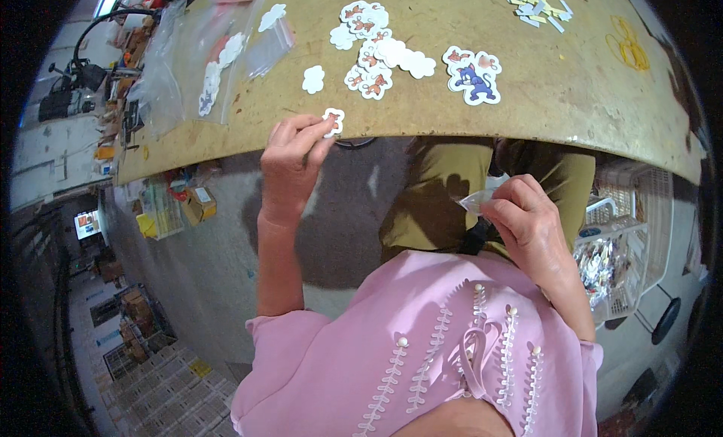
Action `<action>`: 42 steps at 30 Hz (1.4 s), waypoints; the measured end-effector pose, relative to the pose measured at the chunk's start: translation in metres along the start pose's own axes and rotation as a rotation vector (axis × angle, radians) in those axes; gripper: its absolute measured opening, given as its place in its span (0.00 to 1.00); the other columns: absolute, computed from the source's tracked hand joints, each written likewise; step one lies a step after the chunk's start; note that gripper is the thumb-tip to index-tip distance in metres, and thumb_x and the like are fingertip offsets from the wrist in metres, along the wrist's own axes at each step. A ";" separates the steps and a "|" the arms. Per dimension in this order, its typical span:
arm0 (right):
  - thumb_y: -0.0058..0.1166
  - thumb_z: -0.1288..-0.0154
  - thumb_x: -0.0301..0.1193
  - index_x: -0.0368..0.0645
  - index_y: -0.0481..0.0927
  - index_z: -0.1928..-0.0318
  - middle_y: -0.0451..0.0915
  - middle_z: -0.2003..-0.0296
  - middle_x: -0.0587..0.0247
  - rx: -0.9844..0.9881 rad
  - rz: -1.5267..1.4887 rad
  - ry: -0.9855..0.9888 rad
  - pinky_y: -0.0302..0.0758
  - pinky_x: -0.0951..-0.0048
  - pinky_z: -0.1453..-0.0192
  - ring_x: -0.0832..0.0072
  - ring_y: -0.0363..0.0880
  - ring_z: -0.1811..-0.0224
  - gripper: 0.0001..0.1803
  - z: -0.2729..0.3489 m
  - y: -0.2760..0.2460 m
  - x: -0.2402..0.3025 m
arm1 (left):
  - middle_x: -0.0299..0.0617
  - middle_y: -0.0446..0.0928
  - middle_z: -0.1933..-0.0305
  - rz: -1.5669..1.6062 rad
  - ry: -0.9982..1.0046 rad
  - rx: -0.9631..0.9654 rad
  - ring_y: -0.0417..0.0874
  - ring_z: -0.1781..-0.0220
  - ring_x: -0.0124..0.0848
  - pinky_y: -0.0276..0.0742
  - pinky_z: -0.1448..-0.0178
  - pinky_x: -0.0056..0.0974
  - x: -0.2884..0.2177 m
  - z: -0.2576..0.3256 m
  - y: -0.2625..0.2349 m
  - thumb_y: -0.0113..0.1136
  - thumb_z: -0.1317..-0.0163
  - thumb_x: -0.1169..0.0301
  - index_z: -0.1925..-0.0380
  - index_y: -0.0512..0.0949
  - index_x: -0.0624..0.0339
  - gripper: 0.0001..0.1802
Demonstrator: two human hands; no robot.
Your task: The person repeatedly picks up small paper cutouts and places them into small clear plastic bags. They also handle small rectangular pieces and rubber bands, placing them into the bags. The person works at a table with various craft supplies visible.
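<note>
My left hand [290, 162] pinches a small white-edged cartoon sticker [334, 120] at the near edge of the tan worktable [527, 90]. My right hand [527, 218] is lower, over my lap, and holds a small clear plastic bag [476, 202] between thumb and fingers. A pile of several similar small stickers [373, 49] lies on the table beyond my left hand. A larger sticker with a blue cat figure [472, 75] lies to the right of the pile. One white cloud-shaped piece [313, 79] lies face down near the left hand.
Clear plastic bags [218, 49] holding white cut-outs lie at the table's left. Yellow and white scraps [538, 6] and yellow rubber bands [629, 45] sit at the far right. A white wire basket [621, 249] full of packed items stands at my right. Boxes and crates are on the floor to the left.
</note>
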State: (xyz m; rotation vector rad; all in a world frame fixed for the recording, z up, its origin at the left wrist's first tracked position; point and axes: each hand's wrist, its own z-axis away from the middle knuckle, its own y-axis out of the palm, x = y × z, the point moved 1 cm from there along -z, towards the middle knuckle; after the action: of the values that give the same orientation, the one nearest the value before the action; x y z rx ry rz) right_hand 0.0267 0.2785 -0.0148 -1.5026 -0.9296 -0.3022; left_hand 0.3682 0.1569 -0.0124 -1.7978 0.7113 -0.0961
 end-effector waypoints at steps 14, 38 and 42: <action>0.65 0.45 0.26 0.37 0.85 0.56 0.81 0.46 0.48 -0.184 0.240 -0.190 0.85 0.56 0.43 0.52 0.85 0.42 0.14 0.003 0.013 0.010 | 0.38 0.82 0.65 0.799 0.039 -0.047 0.81 0.66 0.32 0.76 0.62 0.36 -0.132 0.001 0.016 0.78 0.47 0.84 0.62 0.89 0.57 0.13; 0.62 0.43 0.26 0.37 0.85 0.54 0.82 0.49 0.51 -0.161 0.226 -0.103 0.83 0.56 0.41 0.55 0.83 0.44 0.15 0.025 0.003 -0.021 | 0.45 0.85 0.62 0.339 0.615 0.081 0.89 0.59 0.45 0.87 0.53 0.48 -0.105 -0.122 0.031 0.63 0.33 0.74 0.55 0.86 0.59 0.08; 0.62 0.43 0.26 0.38 0.85 0.52 0.81 0.56 0.56 -0.157 0.186 -0.078 0.82 0.58 0.46 0.58 0.82 0.50 0.16 0.029 0.004 -0.028 | 0.56 0.85 0.44 0.137 0.061 0.032 0.87 0.44 0.50 0.82 0.39 0.49 -0.019 -0.240 0.065 0.59 0.24 0.67 0.36 0.80 0.57 0.19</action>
State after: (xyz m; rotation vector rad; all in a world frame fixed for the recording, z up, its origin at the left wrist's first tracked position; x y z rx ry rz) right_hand 0.0026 0.2954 -0.0421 -1.7435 -0.8350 -0.1853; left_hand 0.2280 -0.0469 0.0201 -1.7169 0.8698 -0.0711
